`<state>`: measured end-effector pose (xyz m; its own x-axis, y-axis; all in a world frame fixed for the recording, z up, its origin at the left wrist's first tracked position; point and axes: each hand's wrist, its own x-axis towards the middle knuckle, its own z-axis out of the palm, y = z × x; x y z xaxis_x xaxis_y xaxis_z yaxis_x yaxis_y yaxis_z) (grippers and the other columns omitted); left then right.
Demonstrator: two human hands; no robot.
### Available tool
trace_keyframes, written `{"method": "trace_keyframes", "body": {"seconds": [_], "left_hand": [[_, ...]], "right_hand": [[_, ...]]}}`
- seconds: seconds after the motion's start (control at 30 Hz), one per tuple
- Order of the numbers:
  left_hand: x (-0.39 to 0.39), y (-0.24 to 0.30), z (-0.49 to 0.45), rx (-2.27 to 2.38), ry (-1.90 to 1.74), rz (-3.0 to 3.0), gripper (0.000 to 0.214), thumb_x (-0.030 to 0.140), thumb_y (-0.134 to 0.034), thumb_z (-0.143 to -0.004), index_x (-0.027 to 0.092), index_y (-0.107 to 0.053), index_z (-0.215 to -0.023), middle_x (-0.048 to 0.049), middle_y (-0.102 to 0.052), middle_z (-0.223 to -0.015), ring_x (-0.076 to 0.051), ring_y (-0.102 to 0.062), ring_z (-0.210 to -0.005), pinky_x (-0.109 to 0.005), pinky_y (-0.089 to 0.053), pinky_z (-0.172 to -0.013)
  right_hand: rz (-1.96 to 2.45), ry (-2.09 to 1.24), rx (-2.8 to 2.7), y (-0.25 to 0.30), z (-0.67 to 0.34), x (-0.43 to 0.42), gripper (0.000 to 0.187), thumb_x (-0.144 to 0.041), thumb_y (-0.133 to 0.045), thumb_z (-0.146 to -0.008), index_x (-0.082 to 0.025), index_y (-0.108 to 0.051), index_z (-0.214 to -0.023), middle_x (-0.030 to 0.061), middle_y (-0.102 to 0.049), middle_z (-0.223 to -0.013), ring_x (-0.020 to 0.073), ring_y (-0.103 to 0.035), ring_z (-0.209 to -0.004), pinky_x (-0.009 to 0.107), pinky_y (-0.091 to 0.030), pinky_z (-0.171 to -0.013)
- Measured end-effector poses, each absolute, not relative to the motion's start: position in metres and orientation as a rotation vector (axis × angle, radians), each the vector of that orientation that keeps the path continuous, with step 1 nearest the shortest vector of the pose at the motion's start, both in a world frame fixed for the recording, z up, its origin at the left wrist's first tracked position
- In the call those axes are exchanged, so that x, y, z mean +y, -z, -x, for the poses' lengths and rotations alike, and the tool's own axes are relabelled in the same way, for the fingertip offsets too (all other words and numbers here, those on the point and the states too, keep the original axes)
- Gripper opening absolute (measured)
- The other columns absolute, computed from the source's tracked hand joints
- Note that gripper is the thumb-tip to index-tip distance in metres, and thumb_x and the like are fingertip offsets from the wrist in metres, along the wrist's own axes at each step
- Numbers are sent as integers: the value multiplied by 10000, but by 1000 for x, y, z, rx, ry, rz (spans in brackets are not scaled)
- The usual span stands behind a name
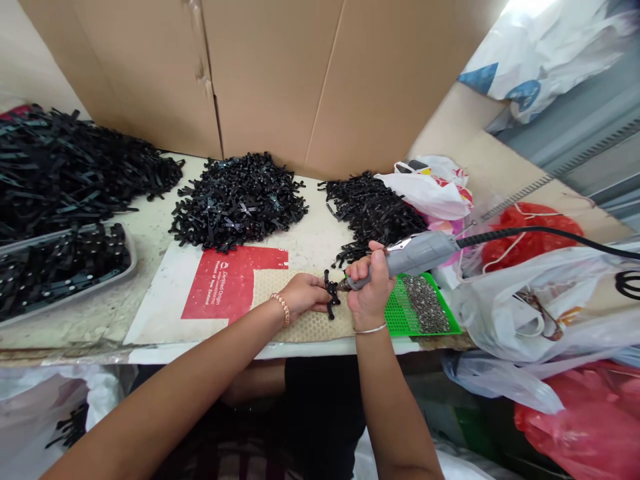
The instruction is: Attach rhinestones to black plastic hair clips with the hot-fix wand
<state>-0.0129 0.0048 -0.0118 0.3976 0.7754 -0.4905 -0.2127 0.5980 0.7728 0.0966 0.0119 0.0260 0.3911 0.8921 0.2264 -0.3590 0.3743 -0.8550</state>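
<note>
My left hand (pixel 304 295) is closed on a small black plastic part (pixel 331 298), pressing it onto a beige honeycomb mat (pixel 310 327). My right hand (pixel 371 285) grips a grey electric screwdriver (pixel 417 254) with a black cable (pixel 540 233). Its tip meets the black part. A green tray (pixel 400 319) of small metal screws (pixel 425 304) lies just right of my right hand.
Piles of black plastic parts lie at the back centre (pixel 239 200), back right (pixel 373 210) and far left (pixel 65 167). A clear tray of such parts (pixel 60 267) sits at left. Plastic bags (pixel 550 300) crowd the right side. Cardboard walls (pixel 300 73) stand behind.
</note>
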Motion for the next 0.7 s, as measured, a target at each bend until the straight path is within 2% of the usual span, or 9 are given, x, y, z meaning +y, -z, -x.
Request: {"method": "trace_keyframes", "body": {"seconds": [0.23, 0.43, 0.7], "left_hand": [[5, 14, 12, 968, -694, -671, 113, 35, -718, -582, 93, -644, -645, -21, -629, -633, -101, -609, -587, -211, -555, -595], [6, 13, 12, 1002, -682, -681, 128, 37, -730, -579, 95, -622, -614, -25, -624, -623, -102, -604, -572, -216, -553, -577], [9, 10, 11, 1017, -660, -638, 131, -25, -654, -583, 96, -606, -570, -19, -613, -588, -107, -595, -526, -237, -549, -554]], "right_hand": [[830, -889, -837, -23, -96, 12, 346, -449, -684, -728, -184, -545, -902, -111, -363, -459, 64, -328, -387, 186, -322, -418], [820, -957, -910, -23, -93, 13, 313, -439, -692, -728, -186, -536, -823, -106, -367, -442, 62, -326, -372, 187, -322, -406], [873, -1107, -981, -26, -94, 18, 364, -469, -745, -658, -192, -527, -748, -109, -338, -404, 60, -305, -341, 186, -309, -370]]}}
